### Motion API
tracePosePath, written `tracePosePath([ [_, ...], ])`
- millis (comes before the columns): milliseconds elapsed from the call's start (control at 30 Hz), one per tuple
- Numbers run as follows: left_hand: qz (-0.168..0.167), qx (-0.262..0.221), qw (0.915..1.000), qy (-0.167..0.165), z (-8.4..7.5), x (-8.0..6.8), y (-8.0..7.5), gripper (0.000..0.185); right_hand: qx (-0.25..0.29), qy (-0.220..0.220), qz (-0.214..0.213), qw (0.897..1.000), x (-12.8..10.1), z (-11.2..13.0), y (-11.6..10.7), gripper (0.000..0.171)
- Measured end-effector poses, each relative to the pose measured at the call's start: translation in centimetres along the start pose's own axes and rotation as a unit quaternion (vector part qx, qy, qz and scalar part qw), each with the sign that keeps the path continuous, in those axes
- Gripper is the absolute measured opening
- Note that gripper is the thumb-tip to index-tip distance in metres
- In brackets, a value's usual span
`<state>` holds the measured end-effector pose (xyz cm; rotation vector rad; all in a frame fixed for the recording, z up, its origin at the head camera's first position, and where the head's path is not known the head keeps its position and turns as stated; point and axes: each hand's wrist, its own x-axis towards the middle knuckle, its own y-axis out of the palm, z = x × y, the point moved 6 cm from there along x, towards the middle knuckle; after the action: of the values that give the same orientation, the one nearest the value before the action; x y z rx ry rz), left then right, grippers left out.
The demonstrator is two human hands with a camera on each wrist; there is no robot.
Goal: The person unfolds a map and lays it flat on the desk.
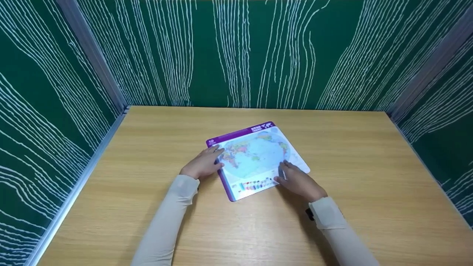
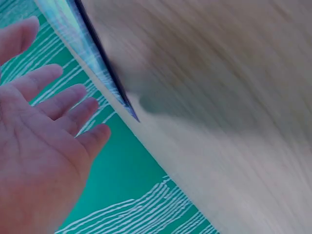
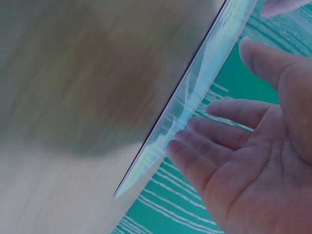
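Because its edges look thin, the world map board (image 1: 255, 162) could slip or swivel on the tabletop (image 1: 369, 155)

If only one side of the world map board takes a push, the whole thing would probably turn, since its smooth, glossy-looking face seems to offer little to grip. Uneven pressure between the left hand (image 1: 202, 162) and the right hand (image 1: 300, 181) would be the likeliest cause. Should one edge be raised alone, a fingertip sliding off the rim might let a corner drop or skid.

The world map board sits askew between the two hands, with its purple header strip (image 1: 236, 134) along the far side. At its left edge, near the far left corner, the left hand's fingertips overlap the board in the head view. The right hand crosses the near edge close to the near right corner, its fingers over the printed face and its thumb by that edge. In both wrist views the fingers are extended and the thumb stands apart from them, so neither hand is clamped on the board. Whether the fingertips actually press on it or only hover just above cannot be told, nor whether the board lies fully flat.
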<state>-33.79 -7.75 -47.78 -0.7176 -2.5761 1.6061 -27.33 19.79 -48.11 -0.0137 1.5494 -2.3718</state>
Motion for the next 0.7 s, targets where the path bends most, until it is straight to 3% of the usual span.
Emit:
tracePosePath([
  [367, 0.005, -0.025, 0.9996, -0.015, 1.0, 0.9, -0.5, 0.063, -0.007, 0.001, -0.007, 1.0, -0.9, 1.8, 1.0, 0.068],
  [700, 0.016, 0.018, 0.9994, 0.025, 1.1, 1.5, -0.2, 0.062, -0.018, -0.03, -0.02, 0.999, -0.9, 2.3, 1.7, 0.066],
])
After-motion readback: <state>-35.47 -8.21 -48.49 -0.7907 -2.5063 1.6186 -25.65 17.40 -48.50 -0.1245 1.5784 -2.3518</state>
